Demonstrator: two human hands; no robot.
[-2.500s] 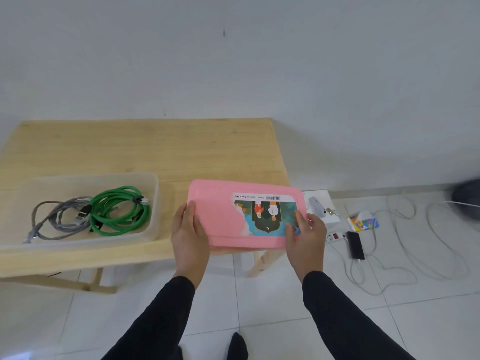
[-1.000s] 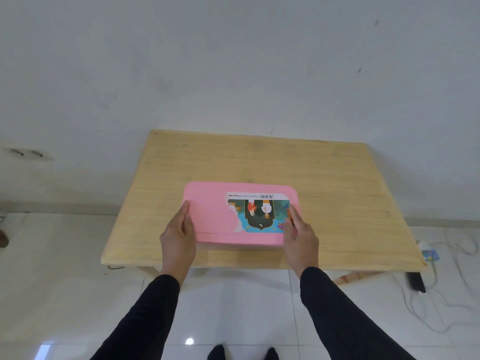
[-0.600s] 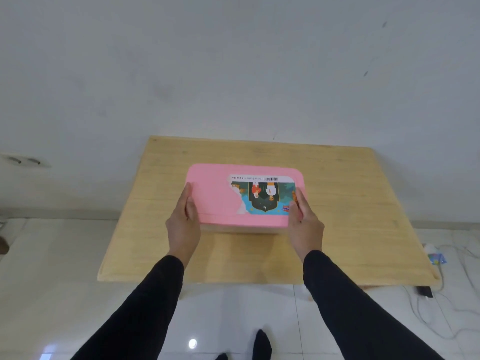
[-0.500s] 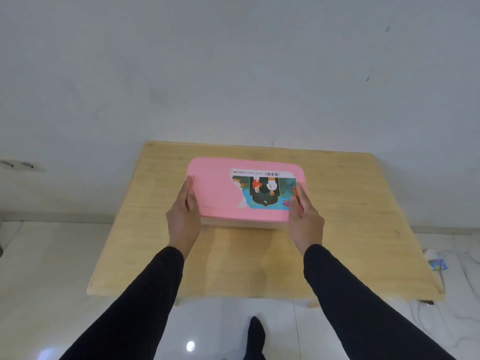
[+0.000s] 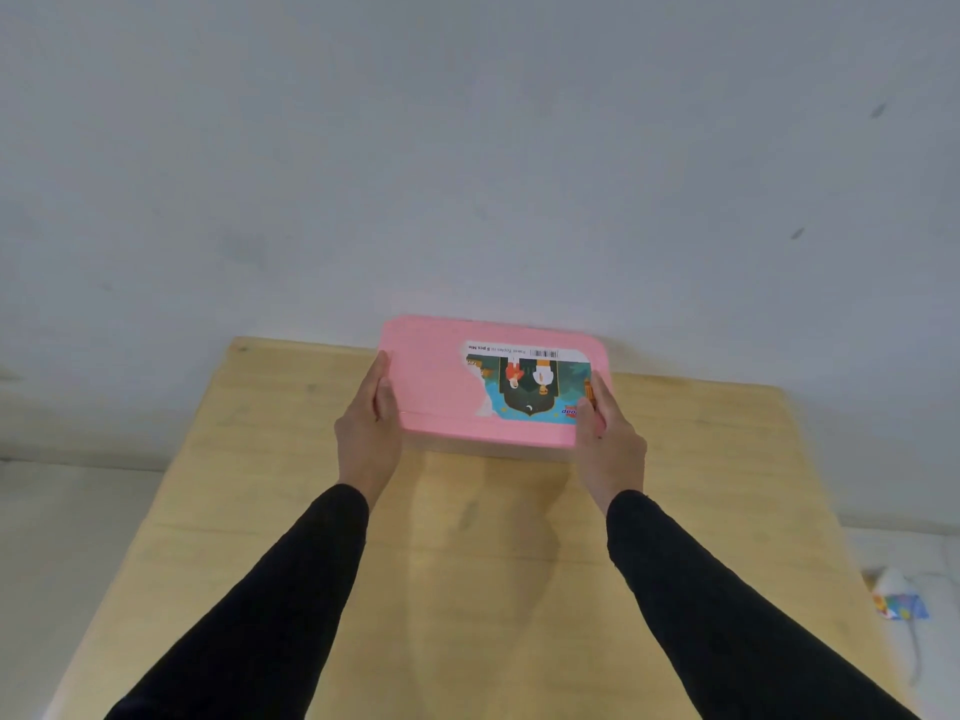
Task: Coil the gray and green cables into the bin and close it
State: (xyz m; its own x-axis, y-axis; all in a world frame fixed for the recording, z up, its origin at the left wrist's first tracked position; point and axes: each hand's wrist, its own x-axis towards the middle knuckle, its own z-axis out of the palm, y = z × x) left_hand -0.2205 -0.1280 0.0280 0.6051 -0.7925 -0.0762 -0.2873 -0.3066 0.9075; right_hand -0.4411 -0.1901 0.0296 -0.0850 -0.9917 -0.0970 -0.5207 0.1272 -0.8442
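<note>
Left hand (image 5: 368,433) wraps the left short edge of the pink lid (image 5: 441,387), thumb on top, fingers curled under and out of sight; right hand (image 5: 609,440) does the same on the right short edge, thumb lying over the corner of the printed label (image 5: 527,384); both hands are closed on the lid — nothing else in either. Lid sits flat and level, far side toward the white wall (image 5: 467,148), above the far half of the wooden table (image 5: 493,563). A pale translucent strip shows just under the lid's near edge, probably the bin (image 5: 488,449); hard to confirm, and whether the lid is seated or only resting I cannot tell. Cables are not visible; if inside, the lid hides them.

Handling, as a judgement: thin stiff plastic, light, smooth and a bit slippery; it should hold shape from the two short edges, as taken here; pressing along the rim rather than the middle likely seats it best — the centre would flex. Some clutter lies on the floor (image 5: 904,605) at the right, blurred.
</note>
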